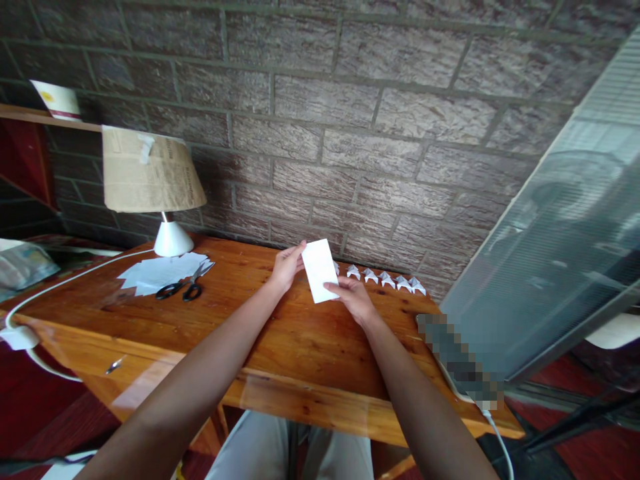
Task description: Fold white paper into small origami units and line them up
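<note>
A white rectangle of paper (320,270) is held up over the wooden desk, tilted slightly. My left hand (289,267) pinches its upper left edge between thumb and fingers. At the lower right corner, my right hand (355,299) grips the same paper with the thumb on its front face. Behind the right hand, several small folded white paper shapes (387,279) stand in a row along the wall side of the desk. Part of that row is hidden by the paper and hand.
Black-handled scissors (191,291) lie partly on loose white paper sheets (159,273) at the left. A lamp (173,237) stands behind them, its white cord (75,281) crossing the desk. A pixelated device (457,360) with a cable lies right. A brick wall (370,140) backs the wooden desk (320,353).
</note>
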`<state>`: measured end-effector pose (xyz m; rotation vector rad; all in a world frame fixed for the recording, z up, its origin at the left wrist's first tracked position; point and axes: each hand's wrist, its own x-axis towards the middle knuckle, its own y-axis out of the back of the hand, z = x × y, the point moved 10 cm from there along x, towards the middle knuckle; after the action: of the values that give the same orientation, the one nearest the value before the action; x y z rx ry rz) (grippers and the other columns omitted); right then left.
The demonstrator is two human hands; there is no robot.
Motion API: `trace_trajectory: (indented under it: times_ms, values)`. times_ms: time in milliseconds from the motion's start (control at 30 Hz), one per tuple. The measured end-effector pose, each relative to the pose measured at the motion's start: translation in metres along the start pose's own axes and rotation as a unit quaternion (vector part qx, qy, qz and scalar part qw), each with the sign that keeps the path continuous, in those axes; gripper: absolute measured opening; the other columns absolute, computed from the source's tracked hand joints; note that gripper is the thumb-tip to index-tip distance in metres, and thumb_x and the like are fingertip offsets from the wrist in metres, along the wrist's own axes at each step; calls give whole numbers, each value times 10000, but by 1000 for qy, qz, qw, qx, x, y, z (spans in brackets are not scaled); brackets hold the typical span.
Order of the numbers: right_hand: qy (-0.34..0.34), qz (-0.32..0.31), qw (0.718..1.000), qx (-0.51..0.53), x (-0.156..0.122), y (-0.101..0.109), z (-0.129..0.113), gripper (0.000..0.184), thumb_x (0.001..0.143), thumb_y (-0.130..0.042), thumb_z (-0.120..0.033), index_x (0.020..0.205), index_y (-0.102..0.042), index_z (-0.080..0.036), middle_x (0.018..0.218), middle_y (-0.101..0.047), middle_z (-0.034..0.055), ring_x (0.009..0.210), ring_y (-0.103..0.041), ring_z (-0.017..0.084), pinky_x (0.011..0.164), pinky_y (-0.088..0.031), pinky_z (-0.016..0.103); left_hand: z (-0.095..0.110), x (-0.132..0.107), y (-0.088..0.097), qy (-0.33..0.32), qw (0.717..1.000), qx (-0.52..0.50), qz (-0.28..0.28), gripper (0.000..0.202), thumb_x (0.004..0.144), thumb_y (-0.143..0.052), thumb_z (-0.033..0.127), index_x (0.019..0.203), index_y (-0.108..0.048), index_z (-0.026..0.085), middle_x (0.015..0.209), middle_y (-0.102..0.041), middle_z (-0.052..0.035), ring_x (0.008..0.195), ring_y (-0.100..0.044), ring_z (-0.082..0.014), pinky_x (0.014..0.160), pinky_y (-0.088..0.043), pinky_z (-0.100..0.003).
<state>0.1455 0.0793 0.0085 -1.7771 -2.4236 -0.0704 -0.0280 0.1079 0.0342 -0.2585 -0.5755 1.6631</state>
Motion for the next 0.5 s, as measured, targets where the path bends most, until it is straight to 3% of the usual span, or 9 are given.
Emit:
trace_trajectory:
  times_ms: [267, 500]
  values:
    - [17, 54, 998, 20, 2, 17, -2, 388, 586, -808, -417, 873, -727, -169, 890, -741, 55, 772, -666, 199, 691, -500, 306, -17, -8, -23, 44, 989, 66, -121, 462, 526, -864, 398, 878, -723, 133, 926, -735, -117, 811, -694, -203, 814, -539, -340]
    - [22, 45, 999, 14, 4, 15, -1, 419, 576, -804, -456, 872, -723, -171, 881, -743, 57, 784, -670, 219, 742, -514, 347, -16, -8, -19, 22, 993, 71, -96, 450, 505, -869, 397, 840, -732, 130, 900, -735, -110, 789, -688, -194, 801, -541, -340]
